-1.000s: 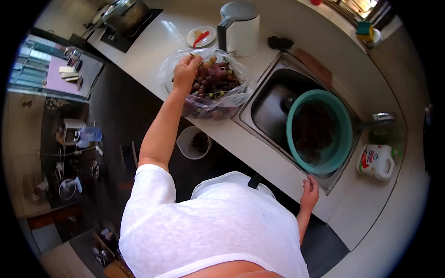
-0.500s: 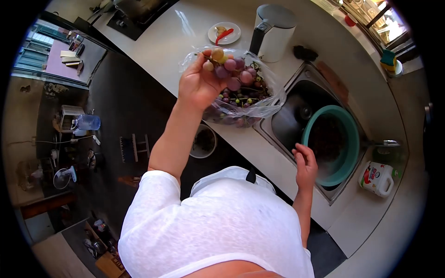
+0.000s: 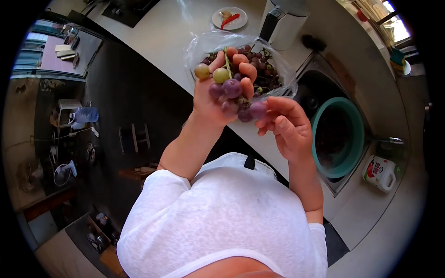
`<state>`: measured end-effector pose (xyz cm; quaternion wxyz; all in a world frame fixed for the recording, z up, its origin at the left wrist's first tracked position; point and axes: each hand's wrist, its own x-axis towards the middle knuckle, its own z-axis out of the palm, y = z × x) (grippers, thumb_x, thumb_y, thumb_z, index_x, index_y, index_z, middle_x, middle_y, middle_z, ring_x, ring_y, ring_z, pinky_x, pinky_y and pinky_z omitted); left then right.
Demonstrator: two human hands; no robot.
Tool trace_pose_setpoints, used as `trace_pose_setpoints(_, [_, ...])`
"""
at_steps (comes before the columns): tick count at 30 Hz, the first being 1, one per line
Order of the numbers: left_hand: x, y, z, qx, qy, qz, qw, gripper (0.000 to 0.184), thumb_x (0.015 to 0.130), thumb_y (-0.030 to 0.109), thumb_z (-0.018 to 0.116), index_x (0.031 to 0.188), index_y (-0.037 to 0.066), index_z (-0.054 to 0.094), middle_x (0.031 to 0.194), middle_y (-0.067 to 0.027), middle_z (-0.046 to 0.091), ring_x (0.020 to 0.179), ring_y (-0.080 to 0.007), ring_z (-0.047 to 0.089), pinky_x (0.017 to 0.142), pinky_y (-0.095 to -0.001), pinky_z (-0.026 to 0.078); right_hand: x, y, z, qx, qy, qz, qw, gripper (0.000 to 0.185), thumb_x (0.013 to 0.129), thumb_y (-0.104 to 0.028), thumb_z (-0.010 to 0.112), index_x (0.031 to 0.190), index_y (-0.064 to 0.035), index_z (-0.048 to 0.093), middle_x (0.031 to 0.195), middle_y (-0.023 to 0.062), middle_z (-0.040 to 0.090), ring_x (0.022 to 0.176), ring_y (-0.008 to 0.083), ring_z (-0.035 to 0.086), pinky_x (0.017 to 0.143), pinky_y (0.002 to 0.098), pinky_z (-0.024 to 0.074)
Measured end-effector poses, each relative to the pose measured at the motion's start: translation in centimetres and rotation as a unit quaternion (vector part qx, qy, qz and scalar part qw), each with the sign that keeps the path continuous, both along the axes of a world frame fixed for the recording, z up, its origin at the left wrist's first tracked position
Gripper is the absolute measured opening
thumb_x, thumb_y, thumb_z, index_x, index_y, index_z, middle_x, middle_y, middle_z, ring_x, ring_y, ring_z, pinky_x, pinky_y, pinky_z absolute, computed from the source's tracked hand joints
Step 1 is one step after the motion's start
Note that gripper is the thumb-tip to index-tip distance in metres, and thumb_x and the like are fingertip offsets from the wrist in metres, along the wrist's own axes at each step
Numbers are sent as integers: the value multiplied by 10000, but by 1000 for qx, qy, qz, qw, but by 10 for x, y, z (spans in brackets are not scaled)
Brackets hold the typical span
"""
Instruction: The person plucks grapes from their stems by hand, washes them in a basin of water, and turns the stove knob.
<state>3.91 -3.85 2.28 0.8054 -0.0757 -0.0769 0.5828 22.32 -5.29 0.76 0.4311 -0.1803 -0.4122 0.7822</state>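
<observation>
My left hand [image 3: 211, 103] holds a small bunch of grapes [image 3: 232, 89], palm up, its fingers curled round the green stem. Most of these grapes are purple; a couple are yellow-green. My right hand [image 3: 293, 134] is at the bunch's lower right, fingers bent and apart, the fingertips beside a purple grape; whether they touch it I cannot tell. Behind the left hand, a clear plastic bag [image 3: 197, 48] lies open on the counter with more grapes [image 3: 269, 69] and stems inside.
A teal basin [image 3: 360, 134] with dark contents sits in the steel sink [image 3: 303, 76] on the right. At the back stand a white plate [image 3: 242, 21] with a red chili [image 3: 230, 21] and a white kettle [image 3: 289, 28]. A white jug [image 3: 379, 173] is right of the basin.
My left hand has brought the bunch down from above the bag, towards me, turning palm up. My right hand has moved from the basin's edge up and left to the grapes.
</observation>
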Motion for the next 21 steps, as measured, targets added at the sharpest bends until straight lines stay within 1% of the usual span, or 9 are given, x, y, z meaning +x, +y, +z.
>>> trace_pose_setpoints(4, [-2, -3, -1, 25, 9, 26, 999, 212, 939, 261, 399, 1006, 95, 512, 926, -24, 501, 905, -166, 488, 723, -349, 517, -9, -1, 9, -15, 47, 42, 998, 386, 852, -158, 587, 1174, 7, 454, 1047, 114, 563, 840, 146, 587, 691, 263, 492])
trace_pose_setpoints(5, [-2, -4, 0, 28, -2, 34, 999, 260, 944, 301, 370, 1003, 101, 525, 929, -33, 515, 911, -190, 506, 715, -378, 531, -11, -1, 11, -15, 45, 44, 998, 386, 852, -158, 587, 1174, 7, 454, 1047, 114, 563, 840, 146, 587, 691, 263, 492])
trace_pose_setpoints(6, [-1, -4, -1, 32, -13, 42, 999, 310, 948, 340, 342, 1001, 107, 539, 932, -42, 528, 917, -214, 525, 708, -406, 545, -12, 1, 12, 14, 42, 46, 998, 393, 835, -131, 606, 1169, 7, 453, 1047, 108, 556, 839, 139, 584, 692, 256, 490])
trace_pose_setpoints(10, [-1, -6, -2, 50, -2, 53, 997, 317, 952, 344, 328, 1012, 112, 535, 939, -50, 539, 922, -223, 534, 699, -411, 551, -21, 1, 21, 76, 31, 26, 996, 409, 786, -33, 645, 1148, 6, 459, 1057, 86, 532, 818, 111, 567, 714, 234, 474])
trace_pose_setpoints(13, [-1, -9, -1, 44, 48, 77, 995, 303, 950, 343, 333, 1009, 119, 529, 914, -46, 560, 871, -217, 563, 699, -408, 555, -28, -2, 29, 92, 4, 5, 996, 404, 767, 26, 640, 1132, -2, 468, 1043, 65, 515, 833, 97, 548, 747, 231, 462])
trace_pose_setpoints(15, [-2, -10, 0, 1, 117, 117, 986, 280, 948, 334, 344, 995, 126, 527, 879, -35, 577, 815, -207, 588, 671, -388, 556, -26, 0, 24, 91, -9, 9, 996, 405, 756, 46, 641, 1121, -6, 474, 1028, 58, 506, 850, 98, 540, 751, 232, 462])
trace_pose_setpoints(17, [-1, -11, 2, -28, 130, 126, 983, 273, 946, 333, 350, 987, 128, 525, 872, -31, 582, 800, -202, 593, 667, -384, 551, -27, 0, 21, 92, -21, 14, 995, 407, 745, 66, 642, 1110, -10, 480, 1013, 51, 497, 866, 99, 533, 755, 233, 462])
trace_pose_setpoints(20, [0, -12, 1, -75, 153, 143, 975, 258, 943, 327, 362, 975, 130, 526, 867, -27, 587, 790, -197, 595, 669, -386, 535, -38, -4, 22, 111, -12, -32, 993, 368, 754, 72, 624, 1088, -11, 494, 1001, 46, 474, 854, 101, 529, 715, 226, 468])
trace_pose_setpoints(21, [0, -13, 1, -91, 162, 152, 971, 251, 941, 322, 369, 969, 130, 527, 869, -27, 586, 795, -196, 593, 676, -391, 524, -41, -4, 22, 150, -41, -68, 986, 342, 763, 57, 618, 1077, -12, 501, 980, 43, 485, 827, 97, 530, 683, 224, 468])
